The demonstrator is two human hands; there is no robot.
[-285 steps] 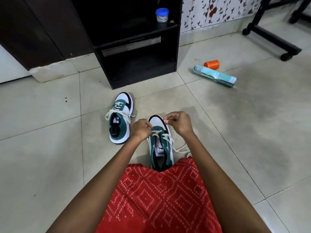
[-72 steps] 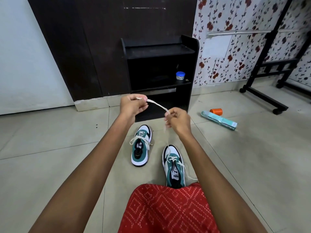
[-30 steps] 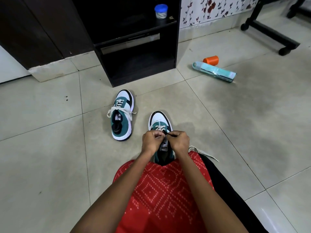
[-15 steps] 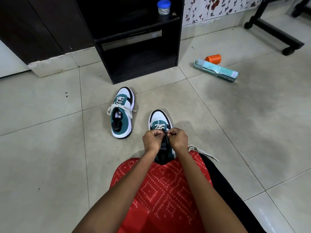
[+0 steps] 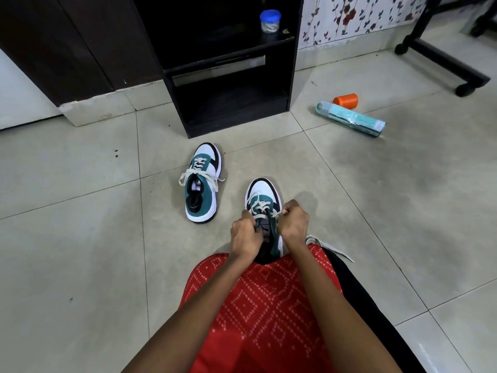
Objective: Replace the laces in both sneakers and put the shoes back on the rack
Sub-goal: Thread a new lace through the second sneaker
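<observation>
Far sneaker (image 5: 201, 184) laced; your left hand (image 5: 244, 238) and right hand (image 5: 293, 224) pinch the lace (image 5: 259, 205) on the near sneaker (image 5: 262, 189); rack (image 5: 293, 63) pending.

I see one teal, white and black low sneaker (image 5: 201, 189) upright on the tiled floor (image 5: 80, 238), just before the black open-shelved shoe rack (image 5: 291, 76), its lace tied in a cream bow (image 5: 200, 173). Its twin (image 5: 265, 195) stands nearer me, toe toward the rack. The twin's cream flat lace (image 5: 259, 207) crosses the front eyelets, one loose end trailing right.
</observation>
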